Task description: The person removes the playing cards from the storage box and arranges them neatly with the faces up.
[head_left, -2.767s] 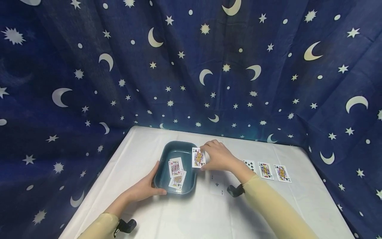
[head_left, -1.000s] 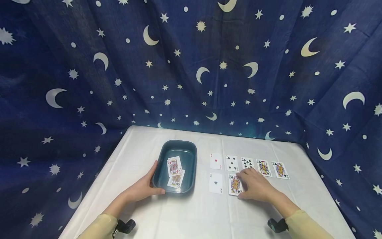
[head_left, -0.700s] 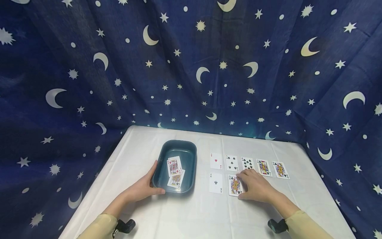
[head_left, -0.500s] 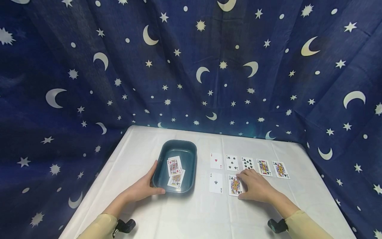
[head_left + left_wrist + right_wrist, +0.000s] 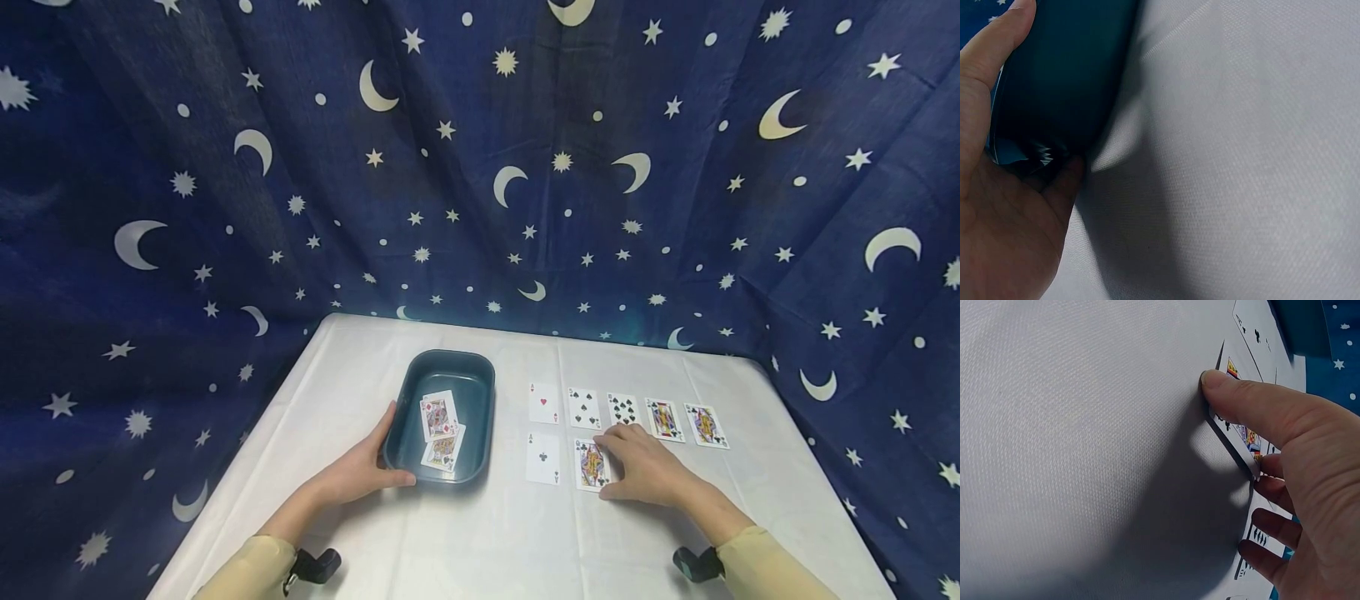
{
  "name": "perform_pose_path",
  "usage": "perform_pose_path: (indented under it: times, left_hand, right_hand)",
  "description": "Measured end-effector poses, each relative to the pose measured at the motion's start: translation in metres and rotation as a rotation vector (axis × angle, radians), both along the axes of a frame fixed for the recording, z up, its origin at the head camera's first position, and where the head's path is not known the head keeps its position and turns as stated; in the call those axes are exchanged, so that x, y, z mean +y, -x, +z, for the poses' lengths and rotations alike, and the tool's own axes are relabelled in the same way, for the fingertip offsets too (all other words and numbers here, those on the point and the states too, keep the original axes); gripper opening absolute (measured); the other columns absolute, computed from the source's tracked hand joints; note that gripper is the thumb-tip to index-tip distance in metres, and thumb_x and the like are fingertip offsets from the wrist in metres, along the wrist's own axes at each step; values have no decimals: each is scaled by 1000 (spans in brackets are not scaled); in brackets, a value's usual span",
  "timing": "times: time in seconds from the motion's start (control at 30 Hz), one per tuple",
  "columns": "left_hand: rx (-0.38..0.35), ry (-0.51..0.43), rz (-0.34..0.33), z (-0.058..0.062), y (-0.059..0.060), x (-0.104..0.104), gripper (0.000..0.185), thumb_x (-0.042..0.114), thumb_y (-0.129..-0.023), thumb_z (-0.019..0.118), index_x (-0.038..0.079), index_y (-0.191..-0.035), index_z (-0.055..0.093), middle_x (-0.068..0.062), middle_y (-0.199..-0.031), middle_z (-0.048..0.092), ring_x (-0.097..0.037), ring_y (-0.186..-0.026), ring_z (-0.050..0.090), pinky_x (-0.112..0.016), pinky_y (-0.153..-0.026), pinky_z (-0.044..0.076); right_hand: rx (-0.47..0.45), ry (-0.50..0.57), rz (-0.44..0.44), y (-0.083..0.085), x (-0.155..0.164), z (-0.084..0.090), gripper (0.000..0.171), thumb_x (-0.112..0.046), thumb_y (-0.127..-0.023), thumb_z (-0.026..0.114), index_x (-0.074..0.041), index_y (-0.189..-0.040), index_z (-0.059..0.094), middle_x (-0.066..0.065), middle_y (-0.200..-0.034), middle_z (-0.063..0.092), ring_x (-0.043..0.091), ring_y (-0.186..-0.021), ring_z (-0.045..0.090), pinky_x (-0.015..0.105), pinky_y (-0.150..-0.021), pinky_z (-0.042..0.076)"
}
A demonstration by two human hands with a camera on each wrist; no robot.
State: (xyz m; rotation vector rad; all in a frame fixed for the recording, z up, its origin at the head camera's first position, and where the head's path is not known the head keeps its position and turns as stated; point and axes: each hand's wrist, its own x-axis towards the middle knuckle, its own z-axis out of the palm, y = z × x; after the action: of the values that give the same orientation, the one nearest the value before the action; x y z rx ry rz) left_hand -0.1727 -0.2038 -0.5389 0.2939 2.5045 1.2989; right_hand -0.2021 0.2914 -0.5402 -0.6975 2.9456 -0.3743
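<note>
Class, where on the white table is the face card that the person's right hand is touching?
In the head view the face card lies right of the dark teal tray, beside the ace of clubs, under the right hand.

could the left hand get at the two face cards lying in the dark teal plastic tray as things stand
Probably yes. The left hand already grips the near left corner of the dark teal plastic tray, which is open-topped, and the two face cards lie uncovered just past its fingers.
</note>
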Motion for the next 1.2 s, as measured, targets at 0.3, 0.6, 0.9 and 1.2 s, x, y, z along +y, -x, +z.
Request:
perform_pose_path:
  times: [0.3, 0.6, 0.9, 1.2]
  left_hand:
    - [9, -22, -5, 1, 0, 0, 130, 39, -80, 89, 19, -165, -7, -9, -172, -2, -34, -155, 3, -55, -122, 18]
    - [13, -18, -8, 1, -1, 1, 130, 39, -80, 89, 17, -165, -6, -8, -172, 0, -33, -156, 3, -57, -122, 16]
    - [20, -21, -8, 0, 0, 0, 129, 39, -80, 89, 15, -166, -4, -8, -172, 1, -32, -155, 5, -56, -122, 16]
    - [12, -4, -1, -1, 1, 0, 130, 42, -80, 88, 16, -165, -6, -6, -172, 0, -31, -156, 5, -55, -122, 15]
  right_hand:
    - [-30, 2, -16, 1, -1, 3, 87, -51, -65, 92, -10, -137, 65, 3, -131, 60, 29, -123, 53, 52, -106, 46]
    - [-33, 3, -18, 1, -3, 4, 85, -50, -65, 92, -11, -136, 65, 2, -130, 60, 28, -119, 55, 52, -103, 48]
    - [-35, 12, -24, 0, -3, 3, 86, -49, -64, 93, -12, -136, 65, 3, -129, 60, 28, -118, 55, 53, -102, 48]
    - [-37, 11, -32, 0, -2, 2, 87, -51, -64, 92, -13, -138, 65, 3, -131, 60, 28, -120, 55, 53, -103, 48]
